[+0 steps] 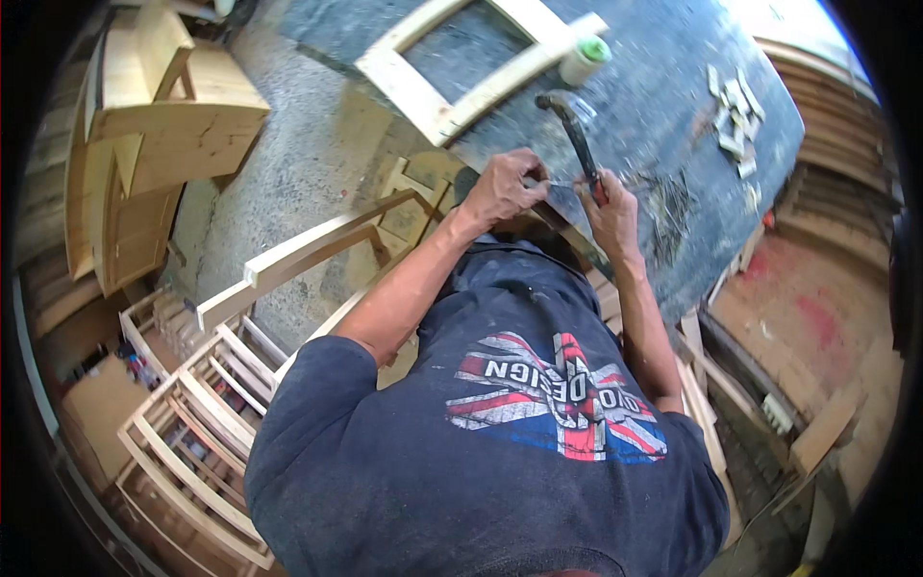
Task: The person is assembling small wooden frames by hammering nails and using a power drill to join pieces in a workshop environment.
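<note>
The right hand (613, 213) held a hammer (580, 137) at the blue table (673, 106)'s edge.
Its fingers were wrapped round the handle, the metal end tilted away near a green-topped jar (583, 63). The left hand (506, 185) was curled just to the left; from where I stood I couldn't tell what, if anything, it pinched. Across the dark shirt (385, 471), bold lettering (567, 386) ran over a red, white and blue flag print (581, 435). Nails (675, 207) lay to the right.

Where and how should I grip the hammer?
Likely take the hammer by the lower, red-marked end of its handle, from the near right, as the right hand does: the long handle slants toward that side, with the head at the far end.
</note>
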`<state>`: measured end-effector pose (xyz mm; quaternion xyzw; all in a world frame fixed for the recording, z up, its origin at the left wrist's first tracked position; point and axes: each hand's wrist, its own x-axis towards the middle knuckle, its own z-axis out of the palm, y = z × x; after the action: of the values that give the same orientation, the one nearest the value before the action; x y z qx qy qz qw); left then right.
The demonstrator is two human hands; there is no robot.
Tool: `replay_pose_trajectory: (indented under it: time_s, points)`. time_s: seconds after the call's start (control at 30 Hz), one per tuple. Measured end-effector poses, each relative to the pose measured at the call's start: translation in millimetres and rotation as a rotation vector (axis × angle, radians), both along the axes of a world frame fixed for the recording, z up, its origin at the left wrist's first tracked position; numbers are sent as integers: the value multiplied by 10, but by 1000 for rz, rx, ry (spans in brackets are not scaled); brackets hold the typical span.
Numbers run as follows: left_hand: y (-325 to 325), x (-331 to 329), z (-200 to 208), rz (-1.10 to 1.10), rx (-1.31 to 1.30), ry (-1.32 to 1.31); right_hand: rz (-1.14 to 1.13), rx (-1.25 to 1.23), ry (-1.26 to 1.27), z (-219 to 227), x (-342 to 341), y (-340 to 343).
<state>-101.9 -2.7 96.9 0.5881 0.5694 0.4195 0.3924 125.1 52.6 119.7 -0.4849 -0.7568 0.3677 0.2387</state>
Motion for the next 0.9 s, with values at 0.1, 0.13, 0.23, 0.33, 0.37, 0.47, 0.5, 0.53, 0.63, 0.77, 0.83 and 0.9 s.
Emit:
replay_pose_trajectory:
  time_s: [0.1, 0.13, 0.23, 0.33, 0.37, 0.47, 0.5, 0.53, 0.63, 0.77, 0.83, 0.9]
  points:
    - [42, -307, 117, 193, -248, -422, 19, -42, 6, 81, -540, 70]
    - [34, -411, 132, 242, -224, -502, 0, -75, -30, 105, -702, 68]
    - [90, -717, 162, 418, -163, -672, 31, -108, 145, 140, -1233, 157]
    - [165, -975, 187, 539, -154, -769, 15, -120, 130, 173, -1616, 279]
    - [194, -1039, 199, 551, -69, -926, -2, -113, 141, 172, -1738, 312]
    - [259, -1269, 210, 587, -144, -992, -43, -122, 188, 154, -2048, 399]
    - [280, -1353, 197, 574, -167, -955, -56, -143, 210, 144, -2132, 421]
    - [314, -1473, 169, 626, -149, -811, -63, -146, 237, 133, -2200, 438]
    - [447, -2010, -1, 795, -111, -378, -86, -86, 256, 116, -2295, 461]
    - [759, -2714, -347, 881, 55, 80, -112, -121, 154, 141, -2179, 425]
    - [904, -2897, -484, 829, 132, 192, -83, -104, 56, 156, -2082, 391]
    - [996, -2996, -567, 759, 155, 235, -77, -96, 8, 158, -2003, 357]
